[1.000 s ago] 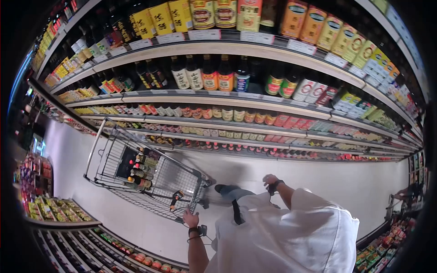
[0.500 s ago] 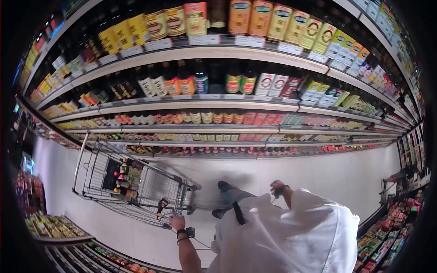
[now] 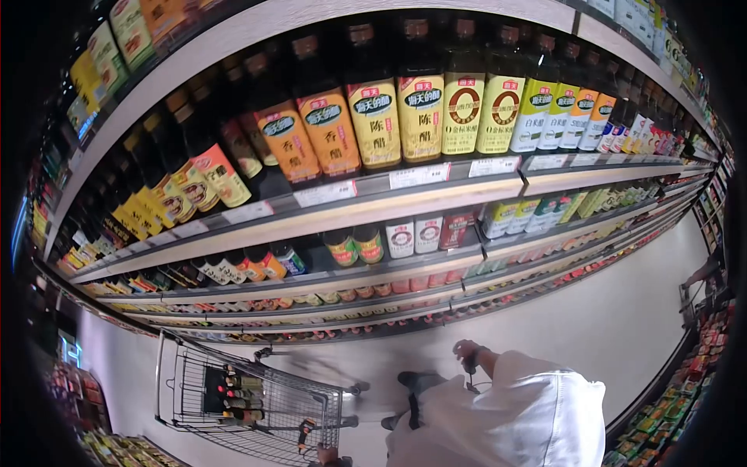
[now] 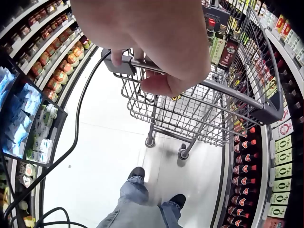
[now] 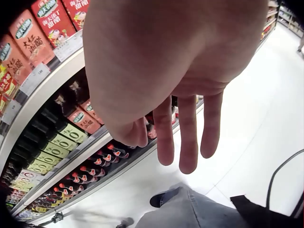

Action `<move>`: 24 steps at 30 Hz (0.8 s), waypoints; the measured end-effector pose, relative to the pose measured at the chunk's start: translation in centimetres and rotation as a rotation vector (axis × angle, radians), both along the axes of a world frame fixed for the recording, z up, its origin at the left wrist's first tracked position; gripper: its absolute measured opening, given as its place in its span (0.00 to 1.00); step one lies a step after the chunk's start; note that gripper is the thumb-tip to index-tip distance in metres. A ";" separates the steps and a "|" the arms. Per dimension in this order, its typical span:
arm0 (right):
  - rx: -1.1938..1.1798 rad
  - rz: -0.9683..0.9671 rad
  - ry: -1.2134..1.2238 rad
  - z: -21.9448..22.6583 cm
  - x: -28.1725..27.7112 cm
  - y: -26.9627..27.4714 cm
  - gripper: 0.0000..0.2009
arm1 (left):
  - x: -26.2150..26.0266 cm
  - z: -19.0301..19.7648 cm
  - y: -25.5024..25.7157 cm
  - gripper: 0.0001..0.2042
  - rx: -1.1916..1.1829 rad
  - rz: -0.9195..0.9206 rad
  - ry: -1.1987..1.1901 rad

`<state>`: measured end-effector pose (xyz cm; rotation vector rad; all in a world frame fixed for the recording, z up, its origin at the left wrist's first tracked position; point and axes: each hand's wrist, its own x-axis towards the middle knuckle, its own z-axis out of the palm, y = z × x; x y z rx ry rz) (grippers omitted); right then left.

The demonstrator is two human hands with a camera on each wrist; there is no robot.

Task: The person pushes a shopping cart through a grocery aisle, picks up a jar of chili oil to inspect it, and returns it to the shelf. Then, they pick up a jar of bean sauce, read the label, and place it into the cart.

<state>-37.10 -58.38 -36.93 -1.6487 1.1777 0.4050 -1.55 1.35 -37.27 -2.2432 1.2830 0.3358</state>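
My left hand (image 4: 156, 42) grips the grey handle (image 4: 232, 95) of a wire shopping cart (image 3: 264, 393), near the handle's left end, with the thumb curled beneath the bar. Several dark bottles (image 3: 245, 403) lie together at the cart's far end; two of their labels, one light green and one dark red, show in the left wrist view. A black-and-orange object (image 3: 306, 432) sits on the cart close to the handle. My right hand (image 5: 185, 61) hangs beside the body, fingers straight and pointing down, holding nothing.
Long shelves (image 3: 373, 210) of sauce and vinegar bottles curve along the front, price tags on their edges. Opposite stands a rack of jars (image 4: 59, 76), with a dark bin of blue and white packets (image 4: 23, 114) near it. A black cable (image 4: 78, 123) hangs by the left wrist.
The head view has turned toward shelves further right, with the upper bottles now larger. My left hand, beside the cart's handle end earlier, is now on the handle. The right hand still hangs free.
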 end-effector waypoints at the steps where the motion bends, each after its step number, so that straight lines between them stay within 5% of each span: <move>1: -0.161 0.303 -0.006 -1.9 -0.7 -1.3 0.11 | -0.6 -0.3 -0.2 0.22 0.092 -0.103 0.001; 2: -0.366 0.579 -0.020 -3.8 -1.5 -2.6 0.13 | -1.3 -0.7 -0.3 0.23 0.174 -0.209 0.006; 5: -0.446 0.881 0.232 -5.4 -2.2 -4.6 0.14 | -4.9 -1.4 -3.0 0.33 -0.152 0.530 0.095; 6: -0.437 0.798 0.204 -4.8 -2.1 -4.7 0.11 | -5.6 -1.4 -4.2 0.37 -0.264 0.766 0.122; 8: -0.354 0.514 0.040 -5.4 -2.5 -4.8 0.11 | -7.5 -0.9 -5.3 0.34 -0.414 0.640 -0.046; 11: -0.270 0.355 -0.094 -2.1 -1.6 -4.6 0.14 | -8.2 -1.7 -6.8 0.52 -0.635 1.045 0.335; 14: 0.136 -0.148 -0.077 0.8 -1.7 -3.1 0.13 | -10.3 1.3 -9.3 0.46 -0.598 1.135 0.473; 15: 0.152 -0.145 -0.088 1.0 -2.0 -2.8 0.13 | -11.0 4.0 -11.0 0.45 -0.611 1.170 0.561; 17: 0.271 -0.195 -0.198 -2.0 -3.9 -2.9 0.15 | -12.8 1.8 -11.6 0.44 -0.685 1.071 0.391; 22: 0.383 -0.249 -0.243 -4.2 -12.3 -3.8 0.17 | -16.7 4.9 -17.5 0.46 -0.503 1.160 0.311; 24: 0.389 -0.261 -0.151 1.3 -16.7 -4.5 0.16 | -18.4 2.5 -18.0 0.49 -0.559 1.132 0.298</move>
